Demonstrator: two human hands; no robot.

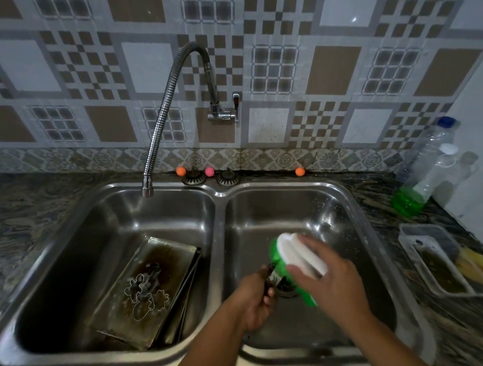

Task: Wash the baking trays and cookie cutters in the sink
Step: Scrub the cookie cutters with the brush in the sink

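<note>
A double steel sink (219, 195) fills the view. Stained baking trays (169, 263) lean stacked in the left basin, and two wire-thin cookie cutters (145, 296) lie on the top tray. Over the right basin my left hand (256, 301) grips a small metal cookie cutter (273, 277), mostly hidden by the fingers. My right hand (330, 278) holds a green and white scrubbing brush (290, 258) pressed against that cutter.
A flexible chrome tap (160, 122) hangs over the left basin; no water shows. Two sink strainers (211, 178) sit on the back rim. A bottle of green liquid (420, 186) and a plastic tub with a yellow sponge (454, 267) stand on the right counter.
</note>
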